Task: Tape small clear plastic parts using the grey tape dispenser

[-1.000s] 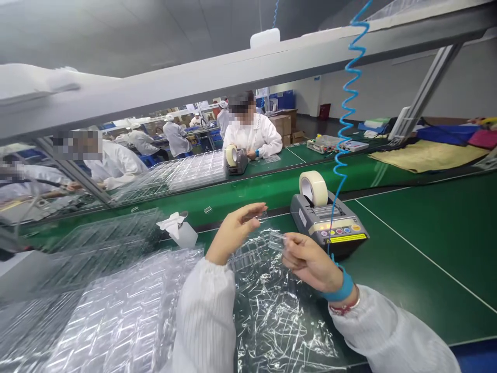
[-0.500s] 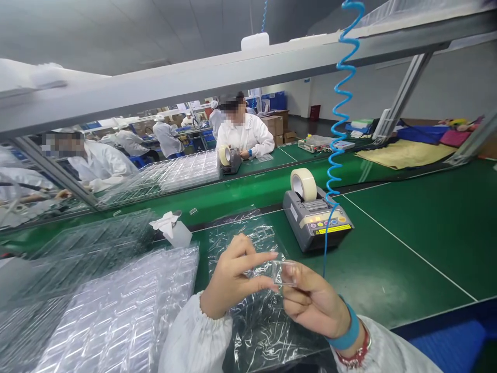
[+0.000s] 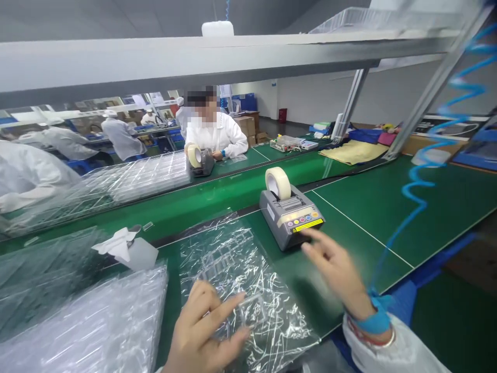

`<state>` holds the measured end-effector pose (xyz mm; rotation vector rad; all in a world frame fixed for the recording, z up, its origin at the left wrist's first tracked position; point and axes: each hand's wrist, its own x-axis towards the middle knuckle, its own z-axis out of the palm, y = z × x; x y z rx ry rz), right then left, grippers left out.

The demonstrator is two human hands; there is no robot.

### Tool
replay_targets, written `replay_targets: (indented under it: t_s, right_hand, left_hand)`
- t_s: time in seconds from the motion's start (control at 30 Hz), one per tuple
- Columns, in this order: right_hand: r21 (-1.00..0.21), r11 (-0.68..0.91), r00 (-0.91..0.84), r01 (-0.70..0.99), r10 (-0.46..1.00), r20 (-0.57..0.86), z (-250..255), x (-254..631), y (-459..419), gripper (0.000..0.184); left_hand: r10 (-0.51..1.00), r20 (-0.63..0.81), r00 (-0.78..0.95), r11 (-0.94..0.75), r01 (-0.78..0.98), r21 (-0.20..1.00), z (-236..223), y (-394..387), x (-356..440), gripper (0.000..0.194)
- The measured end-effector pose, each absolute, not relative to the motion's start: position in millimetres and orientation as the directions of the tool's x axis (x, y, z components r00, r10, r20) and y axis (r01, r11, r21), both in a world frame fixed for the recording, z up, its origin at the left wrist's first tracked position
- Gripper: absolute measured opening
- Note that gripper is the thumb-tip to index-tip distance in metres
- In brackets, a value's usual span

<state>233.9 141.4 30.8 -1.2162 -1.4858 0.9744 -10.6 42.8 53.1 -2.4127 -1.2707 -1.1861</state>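
Between the thumb and index finger of my left hand (image 3: 209, 326) is a small clear rectangular plastic piece (image 3: 254, 310), gripped by its edge above a clear plastic sheet (image 3: 287, 305). My right hand (image 3: 337, 267) is at the front of the grey tape dispenser (image 3: 292, 216), index finger and thumb apart near its outlet. I see nothing held in it. A roll of cream tape (image 3: 283, 184) stands upright on the dispenser. More clear rectangular pieces (image 3: 217, 259) lie on the sheet, past my left hand.
Stacked clear plastic trays (image 3: 89, 321) fill the near left. Behind them is a white container (image 3: 142, 254) with a crumpled white wipe. A blue coiled hose (image 3: 419, 189) hangs at the right. Across the green divider (image 3: 217, 191), a person (image 3: 217, 132) in white sits at another dispenser.
My right hand has let go of the clear piece and moved right to the dispenser's front. My left hand keeps the piece, now lower. The view has swung right.
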Motion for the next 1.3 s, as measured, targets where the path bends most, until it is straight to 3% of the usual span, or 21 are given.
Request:
replay_targets:
  t_s: [0.07, 0.2, 0.5, 0.6, 0.7, 0.8, 0.87, 0.93, 1.03, 1.3]
  right_hand:
    - [-0.804, 0.19, 0.138, 0.563, 0.938, 0.318, 32.2, 259.5, 160.1, 0.051]
    - [-0.484, 0.093, 0.02, 0.87, 0.975, 0.223, 25.9, 281.8, 181.9, 0.061]
    - [-0.066, -0.045, 0.055, 0.997, 0.986, 0.158, 29.2, 267.6, 181.4, 0.067]
    - [0.021, -0.04, 0.037, 0.999, 0.987, 0.156, 33.4, 269.2, 180.6, 0.067]
    - [-0.059, -0.014, 0.025, 0.998, 0.984, 0.177, 32.4, 270.2, 179.3, 0.064]
    - [-0.439, 0.085, 0.03, 0.895, 0.968, 0.248, 23.1, 271.2, 175.5, 0.057]
    - [-0.776, 0.11, 0.144, 0.621, 0.957, 0.251, 12.1, 272.1, 172.7, 0.05]
    - [-0.955, 0.061, 0.218, 0.292, 0.967, 0.129, -0.4, 272.7, 171.7, 0.047]
    - [-0.997, -0.037, 0.118, 0.064, 0.993, -0.029, -15.1, 271.7, 176.1, 0.047]
    - [-0.995, -0.063, -0.02, -0.082, 0.998, -0.062, -22.0, 264.1, 193.3, 0.028]
  left_hand:
    - [0.616, 0.724, 0.309, -0.603, 0.777, 0.181, 49.7, 42.9, -13.1, 0.025]
    - [0.614, 0.738, 0.282, -0.583, 0.792, 0.183, 39.5, 47.6, -15.5, 0.021]
    - [0.705, 0.636, 0.314, -0.547, 0.812, 0.206, 12.8, 54.8, -18.7, 0.025]
    - [0.709, 0.626, 0.324, -0.555, 0.804, 0.213, 10.9, 55.7, -18.5, 0.025]
    - [0.721, 0.622, 0.306, -0.541, 0.809, 0.23, 7.5, 56.8, -19.8, 0.027]
    - [0.721, 0.635, 0.279, -0.529, 0.813, 0.244, 1.4, 58.5, -22.0, 0.027]
    - [0.723, 0.636, 0.272, -0.523, 0.816, 0.246, -3.3, 59.5, -23.2, 0.027]
    - [0.723, 0.632, 0.279, -0.525, 0.816, 0.24, -7.3, 60.3, -23.7, 0.028]
    - [0.725, 0.63, 0.28, -0.522, 0.82, 0.236, -10.8, 61.0, -23.1, 0.03]
    - [0.718, 0.652, 0.245, -0.5, 0.833, 0.238, -10.7, 61.4, -22.3, 0.03]
